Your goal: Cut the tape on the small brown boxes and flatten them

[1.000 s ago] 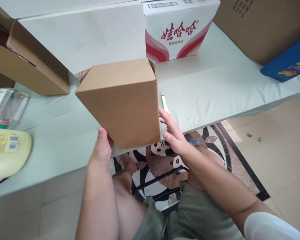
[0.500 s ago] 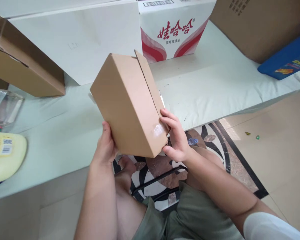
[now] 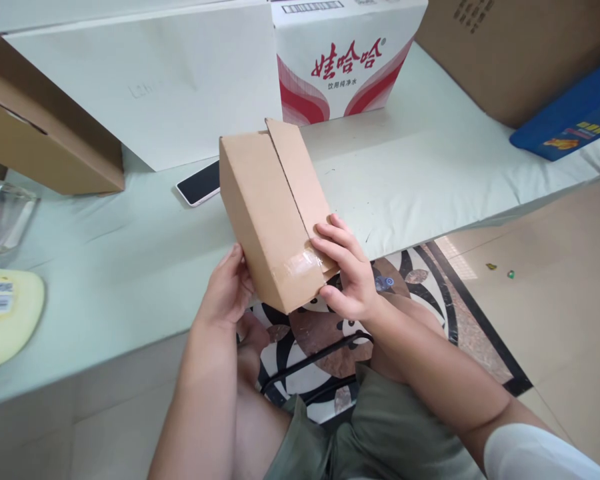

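A brown cardboard box (image 3: 260, 213) is held tilted above the front edge of the table, between both hands. Its flap (image 3: 300, 167) stands slightly raised along a seam, and clear tape (image 3: 300, 262) shines near the lower end. My left hand (image 3: 229, 287) grips the left side, thumb on the face and the other fingers partly hidden underneath. On the right, my right hand (image 3: 350, 270) holds the lower corner, its fingers over the flap and its thumb at the end edge. Behind the box a phone (image 3: 199, 185) with a dark screen lies on the table.
White cartons (image 3: 180, 87) and a red-and-white water carton (image 3: 345, 73) line the back of the table (image 3: 405, 180). An open brown box (image 3: 75, 140), a clear container (image 3: 7, 217) and a pale yellow bottle (image 3: 15, 313) are left. A blue package (image 3: 570, 113) sits right.
The box has turned so its flap and taped side face me more, and its left end has swung right. The phone behind it has come into view. Both hands keep their hold.
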Action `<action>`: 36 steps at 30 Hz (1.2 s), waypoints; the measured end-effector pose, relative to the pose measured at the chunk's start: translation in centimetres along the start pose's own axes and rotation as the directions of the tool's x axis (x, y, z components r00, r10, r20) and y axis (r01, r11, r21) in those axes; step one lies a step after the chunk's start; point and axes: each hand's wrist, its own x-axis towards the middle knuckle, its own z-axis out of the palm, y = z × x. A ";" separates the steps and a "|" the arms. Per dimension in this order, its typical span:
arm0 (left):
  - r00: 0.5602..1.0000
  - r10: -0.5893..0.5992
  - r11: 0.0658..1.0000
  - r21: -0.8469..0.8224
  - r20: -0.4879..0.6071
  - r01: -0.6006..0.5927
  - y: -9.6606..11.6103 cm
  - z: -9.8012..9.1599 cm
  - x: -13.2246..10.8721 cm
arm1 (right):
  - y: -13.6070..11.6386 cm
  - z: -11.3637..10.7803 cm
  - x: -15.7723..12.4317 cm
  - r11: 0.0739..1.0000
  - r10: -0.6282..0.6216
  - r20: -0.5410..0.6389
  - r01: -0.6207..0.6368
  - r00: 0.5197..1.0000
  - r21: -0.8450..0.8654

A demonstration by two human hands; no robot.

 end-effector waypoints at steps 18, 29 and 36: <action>0.419 0.892 0.292 0.496 0.167 -0.818 0.1 0.4 -1.6 | -0.1 1.0 1.1 0.996 -0.087 -0.013 0.087 0.996 -0.002; 0.310 0.860 0.029 0.568 0.405 -0.823 0.9 0.3 -1.4 | -1.3 1.1 0.4 1.000 0.019 -0.070 -0.019 0.997 0.010; 0.270 0.868 0.007 0.533 0.416 -0.846 0.5 0.8 -0.9 | 1.6 -0.1 1.1 0.723 0.584 0.036 -0.500 0.811 -0.477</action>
